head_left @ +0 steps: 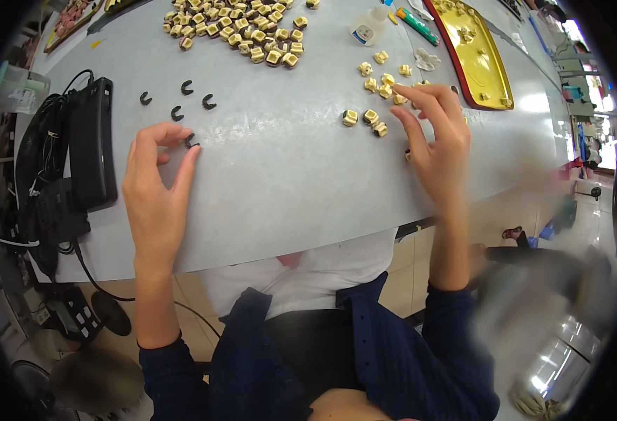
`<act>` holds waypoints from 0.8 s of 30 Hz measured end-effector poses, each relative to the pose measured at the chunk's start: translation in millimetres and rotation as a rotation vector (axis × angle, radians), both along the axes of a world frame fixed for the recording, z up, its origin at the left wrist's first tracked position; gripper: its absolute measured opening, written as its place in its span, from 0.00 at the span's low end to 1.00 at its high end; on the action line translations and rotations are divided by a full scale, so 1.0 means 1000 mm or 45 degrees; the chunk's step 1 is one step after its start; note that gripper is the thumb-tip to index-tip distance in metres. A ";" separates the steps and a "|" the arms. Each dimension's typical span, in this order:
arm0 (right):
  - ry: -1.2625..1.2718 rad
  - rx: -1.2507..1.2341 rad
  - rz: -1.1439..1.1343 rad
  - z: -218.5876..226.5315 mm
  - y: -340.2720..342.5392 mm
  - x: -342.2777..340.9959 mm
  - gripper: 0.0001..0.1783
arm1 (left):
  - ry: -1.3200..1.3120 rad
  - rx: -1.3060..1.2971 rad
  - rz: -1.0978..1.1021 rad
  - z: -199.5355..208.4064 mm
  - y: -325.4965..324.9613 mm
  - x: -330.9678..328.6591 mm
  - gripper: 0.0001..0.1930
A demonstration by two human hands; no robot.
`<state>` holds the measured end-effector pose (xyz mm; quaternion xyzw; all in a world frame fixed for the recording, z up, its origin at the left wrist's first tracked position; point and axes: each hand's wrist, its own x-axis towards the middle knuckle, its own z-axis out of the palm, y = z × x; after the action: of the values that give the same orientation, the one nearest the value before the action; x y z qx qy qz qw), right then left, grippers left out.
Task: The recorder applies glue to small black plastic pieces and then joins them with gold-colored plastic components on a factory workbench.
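Observation:
My left hand [156, 186] has its thumb and forefinger closed on a small black C-shaped piece [191, 140] at the table's left. Several more of these pieces, one of them a black C-shaped piece [209, 102], lie just beyond it. My right hand [443, 144] hovers at the right with thumb and forefinger apart. Its fingertips are beside a loose group of small cream-coloured pieces [385, 79]; a cream piece lies near the gap between them. Left of that hand sit a few cream blocks with dark sides [350, 118]. Part of one block is hidden behind the right hand.
A large heap of cream-and-dark blocks [242, 28] covers the table's far middle. Far right are a yellow tray [480, 59] with a red rim, a clear bottle [369, 28], a green tube [418, 27] and crumpled tissue [427, 59]. A black device [92, 144] with cables lines the left edge.

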<state>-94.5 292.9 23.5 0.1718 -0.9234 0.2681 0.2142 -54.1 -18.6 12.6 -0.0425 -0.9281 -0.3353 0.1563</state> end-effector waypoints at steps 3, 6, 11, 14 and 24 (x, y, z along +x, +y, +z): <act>-0.029 0.106 0.099 0.000 0.003 -0.019 0.12 | 0.044 0.027 -0.029 -0.005 0.001 0.003 0.15; -0.140 0.184 0.166 0.006 0.003 -0.029 0.09 | 0.121 0.088 -0.091 -0.005 0.005 0.005 0.15; -0.151 0.342 0.239 0.015 -0.003 -0.031 0.08 | 0.235 0.154 -0.164 -0.004 0.008 0.010 0.17; -0.210 0.360 0.223 0.018 -0.001 -0.032 0.07 | 0.302 0.228 -0.238 -0.003 0.015 0.013 0.18; -0.295 -0.324 0.284 0.022 -0.004 -0.005 0.11 | 0.379 0.572 -0.398 -0.006 0.052 0.026 0.20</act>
<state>-99.6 289.3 45.9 0.2126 -0.8757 0.4228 0.0954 -27.8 33.8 6.2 -0.1976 -0.7799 -0.5421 0.2426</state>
